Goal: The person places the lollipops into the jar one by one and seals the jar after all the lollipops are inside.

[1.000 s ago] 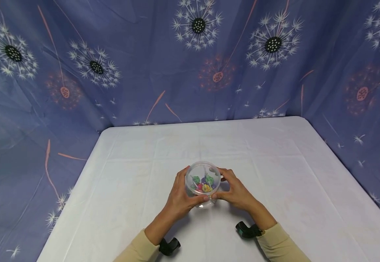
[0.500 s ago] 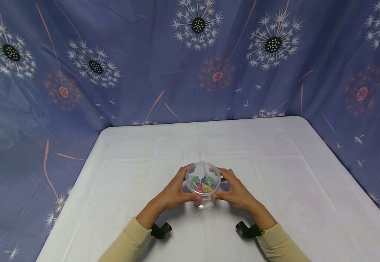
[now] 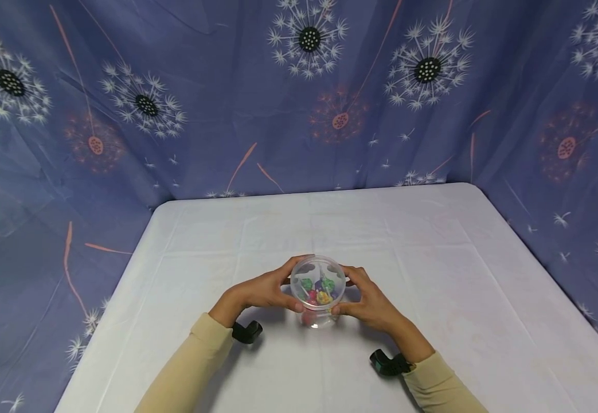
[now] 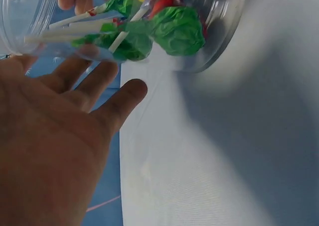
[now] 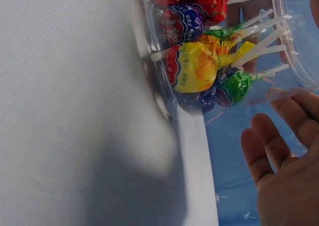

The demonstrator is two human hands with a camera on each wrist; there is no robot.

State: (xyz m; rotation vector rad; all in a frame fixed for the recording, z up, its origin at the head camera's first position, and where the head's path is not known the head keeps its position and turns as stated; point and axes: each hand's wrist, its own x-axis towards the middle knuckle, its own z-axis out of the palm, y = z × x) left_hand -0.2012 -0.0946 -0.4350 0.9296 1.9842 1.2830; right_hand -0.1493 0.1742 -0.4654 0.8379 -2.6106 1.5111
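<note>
A clear round plastic jar (image 3: 317, 323) stands upright on the white table, with a clear lid (image 3: 318, 307) at its top. Wrapped lollipops fill its lower part: a green one (image 4: 178, 32) shows in the left wrist view, a yellow one (image 5: 194, 69) in the right wrist view, among red and purple ones. My left hand (image 3: 268, 289) holds the jar's upper left side, thumb at the front of the rim and fingers reaching round the back. On the opposite side my right hand (image 3: 373, 301) grips the upper part likewise, its thumb on the front just under the rim.
The white-covered table (image 3: 433, 241) spreads out around the jar. A blue curtain (image 3: 216, 115) with dandelion prints hangs behind it and along both sides. Black wrist cameras (image 3: 247, 332) jut inward from both sleeves.
My left hand has swung round the rim, its thumb sliding from the front middle to the left and its fingers toward the back; the forearm moved left. The right hand and jar stay put.
</note>
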